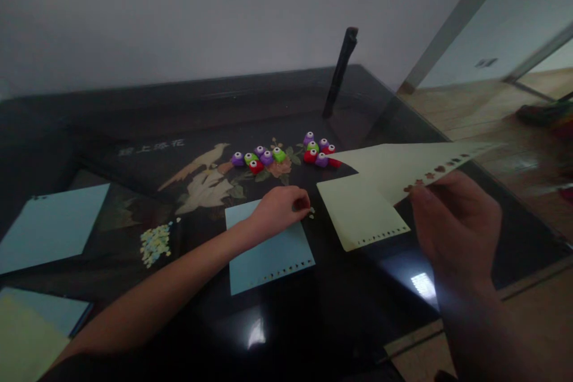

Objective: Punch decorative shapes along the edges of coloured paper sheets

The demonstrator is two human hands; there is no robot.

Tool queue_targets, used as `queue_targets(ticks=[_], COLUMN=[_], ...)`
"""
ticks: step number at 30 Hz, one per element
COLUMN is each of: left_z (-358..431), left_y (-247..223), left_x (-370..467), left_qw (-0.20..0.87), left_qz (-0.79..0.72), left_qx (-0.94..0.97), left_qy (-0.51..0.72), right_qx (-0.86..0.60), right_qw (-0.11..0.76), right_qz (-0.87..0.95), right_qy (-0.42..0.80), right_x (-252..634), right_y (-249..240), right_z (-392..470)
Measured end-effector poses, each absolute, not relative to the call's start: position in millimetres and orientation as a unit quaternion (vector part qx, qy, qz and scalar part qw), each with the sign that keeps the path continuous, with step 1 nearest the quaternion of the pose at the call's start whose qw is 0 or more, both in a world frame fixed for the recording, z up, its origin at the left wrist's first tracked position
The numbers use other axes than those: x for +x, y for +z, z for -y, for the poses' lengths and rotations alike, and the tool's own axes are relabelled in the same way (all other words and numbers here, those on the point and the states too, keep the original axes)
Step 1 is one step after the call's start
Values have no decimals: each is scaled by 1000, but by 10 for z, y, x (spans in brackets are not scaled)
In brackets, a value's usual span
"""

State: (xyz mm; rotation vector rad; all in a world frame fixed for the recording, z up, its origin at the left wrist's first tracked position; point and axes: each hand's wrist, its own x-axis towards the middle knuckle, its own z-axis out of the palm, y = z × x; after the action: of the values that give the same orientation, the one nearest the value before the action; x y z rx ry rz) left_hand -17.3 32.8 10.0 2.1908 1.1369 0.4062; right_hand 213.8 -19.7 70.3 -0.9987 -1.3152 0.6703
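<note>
My right hand [463, 224] pinches the edge of a pale yellow paper sheet [380, 167], raised and tilted above the table. Along its edge runs a row of punched holes in varied shapes, some like hearts or flowers. My left hand [282, 209] is closed over a blue sheet [273, 256], thumb and finger together at a few tiny pale paper cutouts [312, 213]; whether any are lifted is unclear. The blue sheet has punched holes along its near edge. Between the hands lies another pale yellow sheet [362, 209], also punched, partly under the raised one.
Colourful hole punches [267, 158] with eye-like buttons stand in two groups at the table's middle. A pile of paper cutouts [156, 245] lies left, near another blue sheet [54, 227]. More paper [31, 334] is at the near left corner. A black upright post [341, 71] rises behind.
</note>
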Motion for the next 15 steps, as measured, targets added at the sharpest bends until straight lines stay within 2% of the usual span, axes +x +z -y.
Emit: queue_targets(ticks=[5,15], left_z=[-328,-331], left_y=[62,78], left_x=[-185,-204], left_qw=[302,362], left_qz=[-434,-415], left_qx=[837,809], left_qy=[141,205], right_qx=[-468,-490], right_qw=[651,651], right_qz=[522,473], right_qy=[291,335], right_x=[2232,2178], right_y=[607,465], right_z=[272,360])
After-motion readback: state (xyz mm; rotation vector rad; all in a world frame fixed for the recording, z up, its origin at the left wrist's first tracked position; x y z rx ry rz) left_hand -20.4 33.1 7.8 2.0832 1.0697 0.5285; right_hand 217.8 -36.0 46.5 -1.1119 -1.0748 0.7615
